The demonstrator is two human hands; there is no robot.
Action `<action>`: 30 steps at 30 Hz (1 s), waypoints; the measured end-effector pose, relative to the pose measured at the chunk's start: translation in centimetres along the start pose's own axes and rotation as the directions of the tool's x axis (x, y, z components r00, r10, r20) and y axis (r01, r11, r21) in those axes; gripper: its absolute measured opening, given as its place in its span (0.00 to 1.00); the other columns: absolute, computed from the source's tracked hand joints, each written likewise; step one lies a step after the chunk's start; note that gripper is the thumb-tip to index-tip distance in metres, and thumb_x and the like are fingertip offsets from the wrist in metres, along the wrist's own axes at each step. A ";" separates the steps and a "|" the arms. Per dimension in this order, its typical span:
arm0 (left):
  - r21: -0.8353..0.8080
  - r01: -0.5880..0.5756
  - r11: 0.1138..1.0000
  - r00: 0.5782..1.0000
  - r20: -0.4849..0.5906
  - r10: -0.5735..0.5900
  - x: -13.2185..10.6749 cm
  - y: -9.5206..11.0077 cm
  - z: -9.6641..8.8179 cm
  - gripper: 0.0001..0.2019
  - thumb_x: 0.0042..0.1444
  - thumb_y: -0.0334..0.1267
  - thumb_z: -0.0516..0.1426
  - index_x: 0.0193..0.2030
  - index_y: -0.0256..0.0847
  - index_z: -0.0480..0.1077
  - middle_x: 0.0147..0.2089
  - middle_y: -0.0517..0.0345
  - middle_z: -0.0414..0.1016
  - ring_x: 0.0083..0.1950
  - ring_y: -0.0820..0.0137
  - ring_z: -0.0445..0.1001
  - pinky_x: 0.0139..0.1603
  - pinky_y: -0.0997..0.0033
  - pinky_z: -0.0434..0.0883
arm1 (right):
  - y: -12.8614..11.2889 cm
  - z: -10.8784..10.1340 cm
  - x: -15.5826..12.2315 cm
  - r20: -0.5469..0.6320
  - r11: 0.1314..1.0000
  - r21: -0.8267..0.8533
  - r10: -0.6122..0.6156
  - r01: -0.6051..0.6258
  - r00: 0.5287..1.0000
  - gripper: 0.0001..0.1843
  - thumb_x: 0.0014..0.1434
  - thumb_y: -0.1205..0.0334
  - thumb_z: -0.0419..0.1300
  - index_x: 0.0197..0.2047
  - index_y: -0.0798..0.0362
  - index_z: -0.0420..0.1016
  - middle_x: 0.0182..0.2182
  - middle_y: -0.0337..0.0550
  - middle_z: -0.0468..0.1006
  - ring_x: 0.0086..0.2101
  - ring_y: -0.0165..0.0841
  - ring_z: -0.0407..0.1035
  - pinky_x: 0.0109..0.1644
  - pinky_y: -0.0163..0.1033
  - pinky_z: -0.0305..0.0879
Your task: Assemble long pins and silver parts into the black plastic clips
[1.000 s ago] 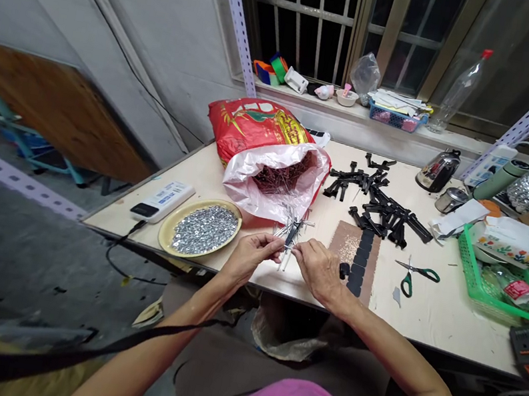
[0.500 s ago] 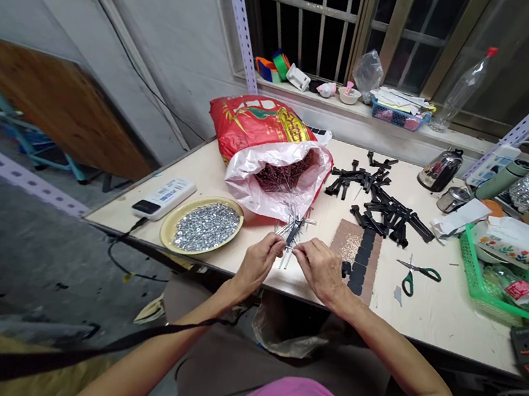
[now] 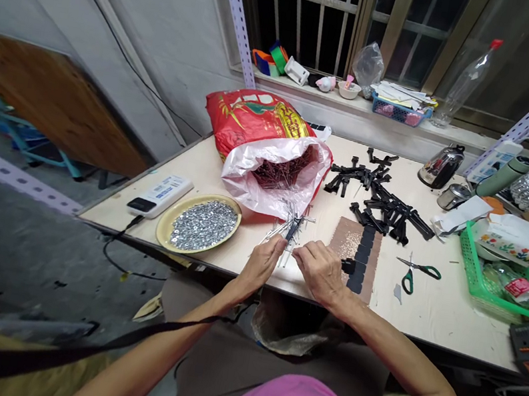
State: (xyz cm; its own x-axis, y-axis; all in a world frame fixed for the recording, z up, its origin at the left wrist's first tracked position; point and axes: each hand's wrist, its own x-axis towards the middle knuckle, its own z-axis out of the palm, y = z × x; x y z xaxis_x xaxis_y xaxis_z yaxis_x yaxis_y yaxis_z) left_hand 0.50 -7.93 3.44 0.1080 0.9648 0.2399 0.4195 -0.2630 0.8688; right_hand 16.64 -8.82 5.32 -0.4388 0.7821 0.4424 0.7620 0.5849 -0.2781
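Left hand (image 3: 260, 266) and right hand (image 3: 321, 272) were together over the pale table (image 3: 428, 313), pinching metal pins (image 3: 291, 229); red bag (image 3: 257, 119) at twelve o'clock, barred window (image 3: 326, 12) beyond.

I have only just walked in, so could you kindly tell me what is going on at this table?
A seated person works bare-handed at the near edge of the table. The left hand grips a bunch of metal pins, and the right hand touches the same bunch. A plate of silvery bits, an open red bag and loose black pieces lie around.
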 end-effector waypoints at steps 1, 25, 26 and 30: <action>0.012 0.025 1.000 1.000 0.011 -0.025 0.0 0.1 0.1 0.15 0.59 0.47 0.47 0.23 0.45 0.55 0.20 0.66 0.54 0.23 0.71 0.57 0.27 0.71 0.57 | 0.0 0.1 -0.1 -0.030 0.995 -0.089 -0.045 0.042 0.999 0.12 0.66 0.63 0.52 0.32 0.54 0.73 0.29 0.42 0.75 0.32 0.30 0.67 0.34 0.35 0.56; 0.116 -0.028 0.993 0.997 -0.062 0.036 -0.2 -0.3 1.1 0.14 0.61 0.46 0.41 0.25 0.45 0.52 0.21 0.66 0.54 0.25 0.71 0.58 0.28 0.72 0.60 | 0.0 0.7 -0.7 0.004 0.960 -0.269 -0.082 0.080 0.997 0.09 0.66 0.64 0.53 0.34 0.52 0.72 0.29 0.40 0.73 0.32 0.31 0.66 0.33 0.35 0.53; 0.115 -0.032 0.993 0.997 -0.062 0.039 -0.3 -0.3 1.1 0.15 0.60 0.47 0.41 0.25 0.45 0.52 0.21 0.65 0.54 0.25 0.71 0.58 0.29 0.71 0.60 | 0.0 0.7 -0.7 0.004 0.960 -0.268 -0.087 0.085 0.996 0.10 0.66 0.64 0.53 0.33 0.52 0.71 0.29 0.40 0.73 0.32 0.30 0.66 0.32 0.35 0.53; 0.086 -0.044 0.995 0.998 -0.042 0.048 -0.4 -0.4 1.1 0.16 0.60 0.50 0.42 0.24 0.46 0.52 0.21 0.65 0.53 0.25 0.71 0.58 0.29 0.71 0.59 | 0.0 0.6 -0.7 -0.010 0.974 -0.215 -0.071 0.067 0.997 0.11 0.67 0.61 0.51 0.34 0.53 0.71 0.29 0.39 0.73 0.30 0.28 0.64 0.31 0.35 0.51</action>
State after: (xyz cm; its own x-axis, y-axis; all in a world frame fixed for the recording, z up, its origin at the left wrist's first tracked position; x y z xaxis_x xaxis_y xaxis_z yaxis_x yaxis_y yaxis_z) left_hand 1.29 -8.18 2.56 0.0901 0.9499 0.2991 0.4905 -0.3037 0.8168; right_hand 16.66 -9.27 4.50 -0.4870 0.7363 0.4698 0.8152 0.5762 -0.0581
